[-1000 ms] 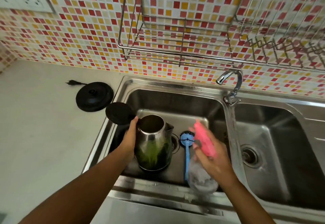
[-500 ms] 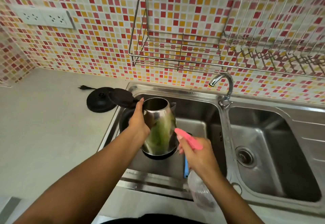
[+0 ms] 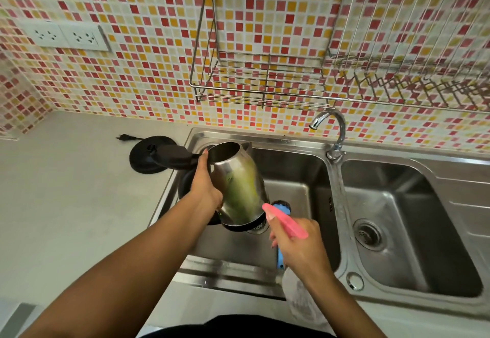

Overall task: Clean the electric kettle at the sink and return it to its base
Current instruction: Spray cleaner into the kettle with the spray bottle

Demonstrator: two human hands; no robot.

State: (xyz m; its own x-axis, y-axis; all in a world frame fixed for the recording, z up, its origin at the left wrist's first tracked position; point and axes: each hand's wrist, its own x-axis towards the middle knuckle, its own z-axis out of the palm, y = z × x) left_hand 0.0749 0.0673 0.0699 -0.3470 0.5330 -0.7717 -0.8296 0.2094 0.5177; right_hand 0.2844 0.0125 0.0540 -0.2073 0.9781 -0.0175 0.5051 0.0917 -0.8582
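A steel electric kettle (image 3: 240,186) hangs tilted over the left sink basin (image 3: 297,176), its black lid (image 3: 173,156) flipped open to the left. My left hand (image 3: 205,185) grips it on its handle side. My right hand (image 3: 297,242) holds a clear spray bottle (image 3: 302,298) with a pink trigger head (image 3: 285,221), the nozzle pointing at the kettle's lower side. The round black kettle base (image 3: 144,160) sits on the counter left of the sink, its plug (image 3: 123,138) lying loose.
A blue-handled brush (image 3: 280,258) lies in the left basin by the drain. The tap (image 3: 334,131) stands between the two basins; the right basin (image 3: 424,205) has its own drain. A wire rack (image 3: 259,78) hangs on the tiled wall, sockets (image 3: 66,36) at left.
The kettle has been lifted and tilted more, bottom toward the spray bottle. My right hand brought the pink nozzle closer to the kettle's lower side.
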